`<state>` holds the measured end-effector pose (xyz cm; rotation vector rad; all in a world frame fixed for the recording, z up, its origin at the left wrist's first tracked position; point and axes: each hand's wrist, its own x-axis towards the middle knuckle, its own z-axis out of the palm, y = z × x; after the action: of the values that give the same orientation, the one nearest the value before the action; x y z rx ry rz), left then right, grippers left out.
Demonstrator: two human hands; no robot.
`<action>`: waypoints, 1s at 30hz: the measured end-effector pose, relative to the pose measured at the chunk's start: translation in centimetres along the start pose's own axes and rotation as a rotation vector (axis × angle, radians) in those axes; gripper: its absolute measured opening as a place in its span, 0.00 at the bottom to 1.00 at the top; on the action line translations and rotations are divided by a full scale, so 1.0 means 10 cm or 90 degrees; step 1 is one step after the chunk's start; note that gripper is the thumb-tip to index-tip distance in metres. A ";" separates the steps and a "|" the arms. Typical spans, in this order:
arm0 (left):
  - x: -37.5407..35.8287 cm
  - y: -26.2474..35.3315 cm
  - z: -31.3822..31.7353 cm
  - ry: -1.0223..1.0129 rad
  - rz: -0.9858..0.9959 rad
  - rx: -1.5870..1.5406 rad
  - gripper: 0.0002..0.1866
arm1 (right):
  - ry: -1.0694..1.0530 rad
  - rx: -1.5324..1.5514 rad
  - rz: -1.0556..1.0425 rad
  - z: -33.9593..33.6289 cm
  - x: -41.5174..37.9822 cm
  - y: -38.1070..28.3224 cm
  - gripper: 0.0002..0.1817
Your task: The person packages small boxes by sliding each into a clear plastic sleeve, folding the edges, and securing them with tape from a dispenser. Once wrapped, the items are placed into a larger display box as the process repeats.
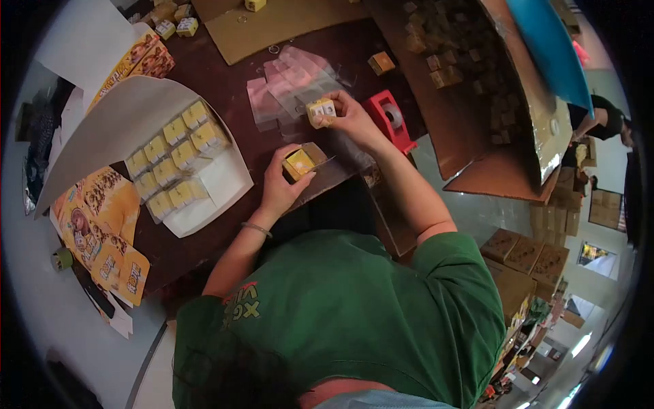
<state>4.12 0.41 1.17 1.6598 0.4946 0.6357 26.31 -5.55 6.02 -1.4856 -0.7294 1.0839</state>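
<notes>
My left hand (281, 185) holds a small open yellow box (298, 164), its flaps up and something yellow inside. Between the fingers of my right hand (349, 117) is a small yellow and white block (321, 111), held above and to the right of the box. Clear and pinkish plastic bags (276, 85) lie spread on the dark table behind my hands. To the left, a white open carton (235, 178) bears rows of small yellow boxes in clear wrapping (182, 154).
A red tape dispenser (390, 117) stands right of my right hand, with a small box (381, 63) behind it. A large cardboard carton (470, 178) of small boxes is at the right. Printed orange packaging (102, 228) lies left. Another person (603, 117) is at the far right.
</notes>
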 end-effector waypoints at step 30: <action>-0.24 0.01 -0.14 -0.141 -0.026 -0.008 0.32 | 0.037 -0.510 -0.237 0.12 -0.64 0.27 0.25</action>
<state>1.38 -0.07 1.16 1.6796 0.3617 0.4170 22.37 -11.30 4.96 -1.9146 -1.4371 0.4613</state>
